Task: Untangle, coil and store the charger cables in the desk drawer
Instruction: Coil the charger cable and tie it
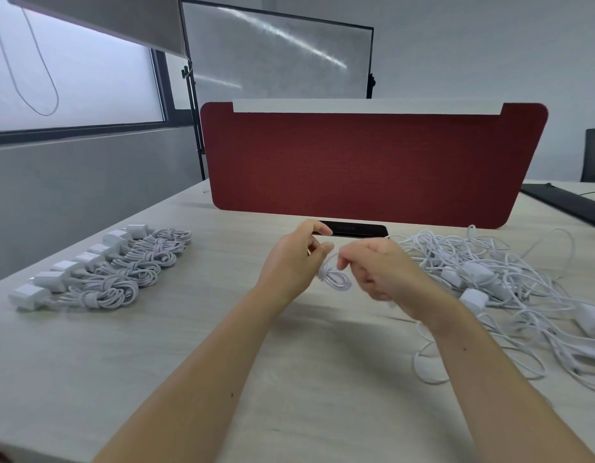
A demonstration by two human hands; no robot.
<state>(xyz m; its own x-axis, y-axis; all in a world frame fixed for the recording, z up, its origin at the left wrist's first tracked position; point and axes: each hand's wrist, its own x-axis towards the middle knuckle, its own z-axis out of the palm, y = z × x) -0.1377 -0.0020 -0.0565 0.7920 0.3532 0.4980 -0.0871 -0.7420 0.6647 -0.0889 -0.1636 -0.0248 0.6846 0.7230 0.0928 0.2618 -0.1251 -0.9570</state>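
left hand (pixel 294 262) and right hand (pixel 381 272) share a pinching grip on one coiled cable (pixel 336 281).

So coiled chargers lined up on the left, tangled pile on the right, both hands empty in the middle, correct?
Hands aren't empty. In the head view the left hand and right hand hold a small cable coil between them. The coiled chargers on the left and tangled pile on the right are as you say.

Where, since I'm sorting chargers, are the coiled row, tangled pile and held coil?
coiled row (pixel 140 275), head view, a middle coil.
tangled pile (pixel 478 271), head view, a central adapter.
held coil (pixel 337 281), head view, its hanging loop.
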